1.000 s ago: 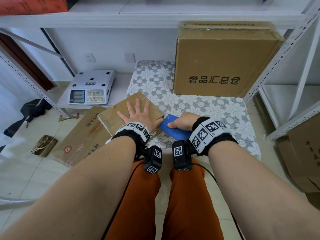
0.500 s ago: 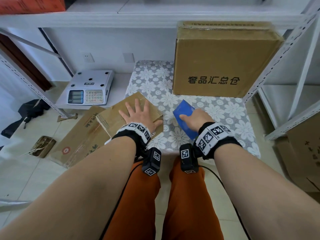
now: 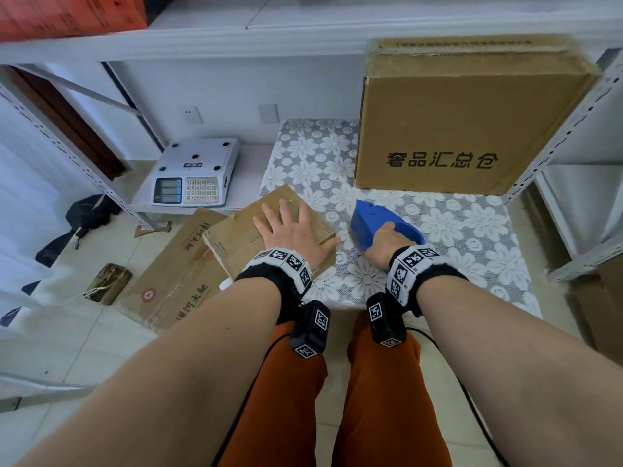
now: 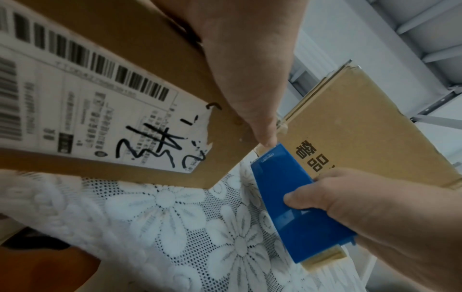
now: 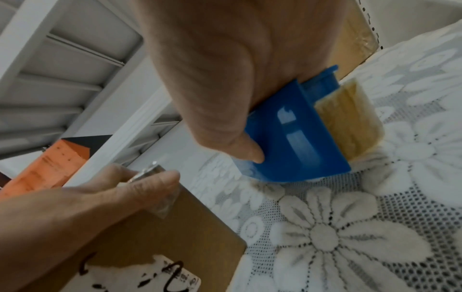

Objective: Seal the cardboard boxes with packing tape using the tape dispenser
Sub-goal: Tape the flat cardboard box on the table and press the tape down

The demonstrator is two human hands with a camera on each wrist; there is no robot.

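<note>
The head camera looks forward and steeply down from above both forearms, taking in the lace-covered table (image 3: 448, 227), the large printed box (image 3: 465, 129) at the back and the floor to the left. The left wrist camera sits low and very near the small box (image 4: 140, 65), facing right and upward. The right wrist camera sits equally low and near, facing left and upward toward the shelving. All three views share the blue tape dispenser (image 3: 377, 220) (image 4: 287, 197) (image 5: 297, 142) and the lace cloth.
</note>
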